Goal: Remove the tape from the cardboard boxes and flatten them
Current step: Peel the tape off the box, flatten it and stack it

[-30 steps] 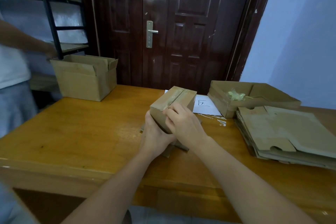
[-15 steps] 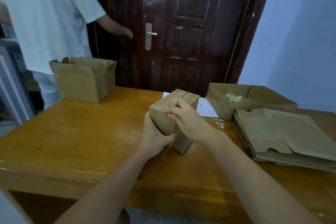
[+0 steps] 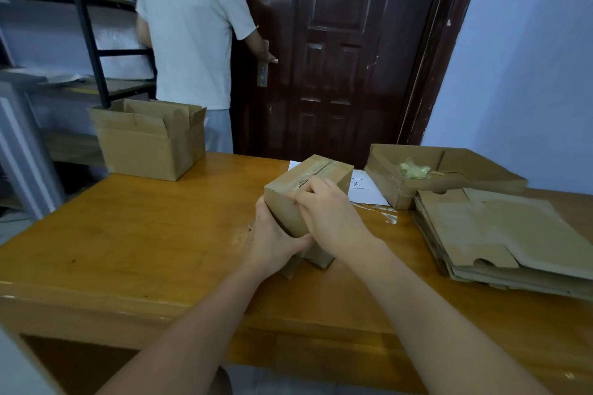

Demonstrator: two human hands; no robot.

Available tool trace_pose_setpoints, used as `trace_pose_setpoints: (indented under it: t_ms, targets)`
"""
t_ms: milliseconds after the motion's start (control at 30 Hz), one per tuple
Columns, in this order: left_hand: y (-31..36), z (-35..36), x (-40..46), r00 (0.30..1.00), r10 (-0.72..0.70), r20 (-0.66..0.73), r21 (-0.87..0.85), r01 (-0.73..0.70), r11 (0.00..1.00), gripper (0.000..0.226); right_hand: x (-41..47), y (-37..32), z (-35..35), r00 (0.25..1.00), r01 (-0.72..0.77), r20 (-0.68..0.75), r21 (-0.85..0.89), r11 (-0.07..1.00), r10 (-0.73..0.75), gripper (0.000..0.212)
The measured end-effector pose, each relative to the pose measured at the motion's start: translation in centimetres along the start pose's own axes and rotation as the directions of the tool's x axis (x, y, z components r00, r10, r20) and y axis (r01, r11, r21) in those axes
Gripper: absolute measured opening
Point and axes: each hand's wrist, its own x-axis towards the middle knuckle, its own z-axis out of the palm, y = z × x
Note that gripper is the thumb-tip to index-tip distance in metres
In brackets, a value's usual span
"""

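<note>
A small taped cardboard box (image 3: 308, 189) stands tilted mid-table on the glossy wooden table (image 3: 144, 234). The left hand (image 3: 272, 237) grips its near-left side; the right hand (image 3: 327, 212) curls over its top, fingertips at the shiny tape (image 3: 313, 170). Flattened cardboard (image 3: 500, 231) is stacked right, by a dark panelled door (image 3: 337, 51).

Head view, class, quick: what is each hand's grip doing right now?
Left hand: grips the small taped cardboard box from its near side.
Right hand: fingers curled at the tape on the box's top.
</note>
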Motion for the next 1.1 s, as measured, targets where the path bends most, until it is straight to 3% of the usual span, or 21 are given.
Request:
trace_pose_setpoints:
  t_ms: [200,300,367,467,533,633,700,767,833,967,1100]
  targets:
    - [-0.3,0.1,0.6,1.000,-0.011,0.019,0.007,0.010,1.000,0.123,0.8,1.3,-1.2,0.999,-0.032,0.010,0.125,0.992,0.031,0.026]
    - [-0.6,0.0,0.7,1.000,-0.011,0.022,0.008,0.011,1.000,0.121,0.8,1.5,-0.8,0.991,-0.109,-0.051,0.255,0.961,0.126,0.028]
    - [-0.7,-0.1,0.7,1.000,-0.007,0.018,0.008,0.007,1.000,0.120,0.5,1.6,-0.6,0.980,-0.169,-0.048,0.327,0.930,0.195,0.038]
    - [-0.8,0.0,0.7,1.000,-0.011,0.009,0.002,0.011,1.000,0.117,-0.1,2.0,-0.6,0.952,-0.288,0.071,0.538,0.792,0.298,0.064]
    - [-0.8,0.1,0.6,1.000,-0.014,0.005,-0.010,0.014,1.000,0.119,-0.7,2.3,-0.2,0.945,-0.313,0.071,0.489,0.815,0.320,0.069]
    - [-0.6,0.5,0.2,0.999,-0.051,-0.008,0.017,0.052,0.999,0.135,-1.5,2.0,0.7,0.947,-0.300,0.007,0.387,0.872,0.322,0.037]
    - [-0.2,0.5,-0.2,0.994,-0.001,-0.106,0.147,0.016,0.989,0.143,-1.7,1.7,1.3,0.949,-0.253,-0.079,0.386,0.887,0.306,0.020]
    - [0.2,0.4,-0.3,0.967,0.186,-0.174,0.333,-0.120,0.935,0.133,-1.7,1.5,1.6,0.942,-0.229,-0.148,0.376,0.898,0.302,0.013]
    - [1.3,0.5,-0.3,0.948,0.275,-0.163,0.428,-0.183,0.885,0.112,-1.5,1.1,1.7,0.930,-0.230,-0.183,0.387,0.893,0.319,0.011]
    - [2.9,0.9,-0.1,0.959,0.204,-0.198,0.472,-0.089,0.877,0.090,-1.4,0.0,2.5,0.902,-0.255,-0.233,0.394,0.883,0.364,0.007]
    - [2.7,0.2,-0.2,0.959,0.240,-0.149,0.478,-0.142,0.867,0.083,-1.9,-0.2,3.1,0.889,-0.285,-0.244,0.367,0.886,0.387,0.003]
